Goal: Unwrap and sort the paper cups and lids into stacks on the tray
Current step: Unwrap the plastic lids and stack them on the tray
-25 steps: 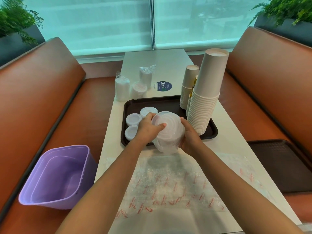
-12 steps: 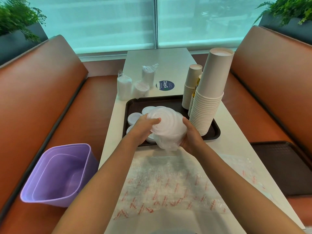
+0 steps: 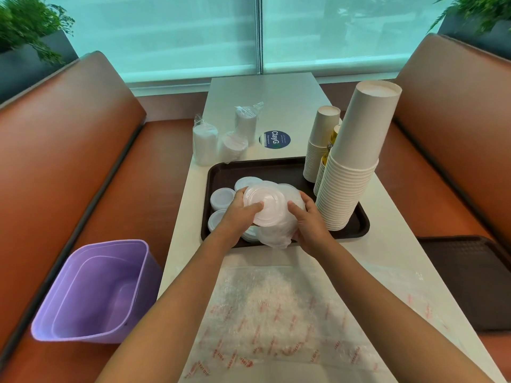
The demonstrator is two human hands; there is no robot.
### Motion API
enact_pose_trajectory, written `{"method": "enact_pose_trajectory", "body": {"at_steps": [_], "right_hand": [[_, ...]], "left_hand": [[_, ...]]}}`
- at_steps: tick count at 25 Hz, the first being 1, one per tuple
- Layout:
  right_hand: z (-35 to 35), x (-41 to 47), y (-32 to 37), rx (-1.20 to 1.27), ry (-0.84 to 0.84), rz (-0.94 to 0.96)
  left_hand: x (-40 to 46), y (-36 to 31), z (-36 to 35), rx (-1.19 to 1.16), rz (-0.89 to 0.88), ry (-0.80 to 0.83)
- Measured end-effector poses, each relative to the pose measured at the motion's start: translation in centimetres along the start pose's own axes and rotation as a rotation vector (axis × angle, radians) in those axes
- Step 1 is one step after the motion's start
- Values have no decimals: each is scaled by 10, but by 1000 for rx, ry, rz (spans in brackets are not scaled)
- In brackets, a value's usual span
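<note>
A stack of translucent white lids (image 3: 266,207), still partly in clear wrap, sits tilted over the front of the dark brown tray (image 3: 276,168). My left hand (image 3: 240,212) grips its left side with fingers laid over the top lid. On the other side, my right hand (image 3: 309,221) holds the stack's right edge. Small white lids (image 3: 221,197) lie on the tray's left part. A tall stack of white paper cups (image 3: 351,164) stands upside down on the tray's right side, and a shorter cup stack (image 3: 318,145) stands behind it.
Three wrapped packs of lids (image 3: 206,143) stand on the white table beyond the tray. A printed plastic sheet (image 3: 276,313) lies on the table in front of me. A purple bin (image 3: 96,291) sits on the left bench, a second dark tray (image 3: 470,280) on the right bench.
Both hands moved the lid stack forward and down onto the tray. The stack now covers more of the small lids, and its top lid faces up at me.
</note>
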State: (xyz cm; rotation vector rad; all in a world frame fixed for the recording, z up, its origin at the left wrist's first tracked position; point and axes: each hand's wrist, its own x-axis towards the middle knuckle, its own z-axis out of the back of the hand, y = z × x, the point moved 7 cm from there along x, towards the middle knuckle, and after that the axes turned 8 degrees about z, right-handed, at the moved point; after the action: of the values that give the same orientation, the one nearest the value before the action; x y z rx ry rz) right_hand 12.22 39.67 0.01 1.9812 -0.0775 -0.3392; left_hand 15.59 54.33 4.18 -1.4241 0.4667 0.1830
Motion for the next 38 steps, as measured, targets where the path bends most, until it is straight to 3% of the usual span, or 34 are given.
{"method": "enact_pose_trajectory", "body": {"at_steps": [5,7,9,12,14,18,23,27,31,33,38], "right_hand": [[1,30,0,-6,-70,81],[7,45,-3,-46,-158,107],[12,59,-5,-94,-225,110],[15,75,-4,-148,-313,137],[16,84,-2,-166,-367,156],[17,94,2,-258,-449,219],[14,106,6,-308,-485,309],[11,113,7,-345,-500,333],[13,119,3,-344,-522,307],[15,121,1,-348,-536,301],[19,123,-3,-296,-575,256]], "left_hand": [[19,-12,10,-454,88,115],[37,-22,23,-560,78,53],[60,-27,41,-532,58,-115],[87,-35,61,-140,-40,-406],[102,-39,60,157,-152,-482],[130,-41,42,598,-410,-401],[156,-22,11,1163,-519,-116],[160,-3,9,1297,-479,21],[160,-16,8,1376,-561,-41],[172,-20,13,1337,-428,-30],[195,-11,2,1513,-186,149]]}}
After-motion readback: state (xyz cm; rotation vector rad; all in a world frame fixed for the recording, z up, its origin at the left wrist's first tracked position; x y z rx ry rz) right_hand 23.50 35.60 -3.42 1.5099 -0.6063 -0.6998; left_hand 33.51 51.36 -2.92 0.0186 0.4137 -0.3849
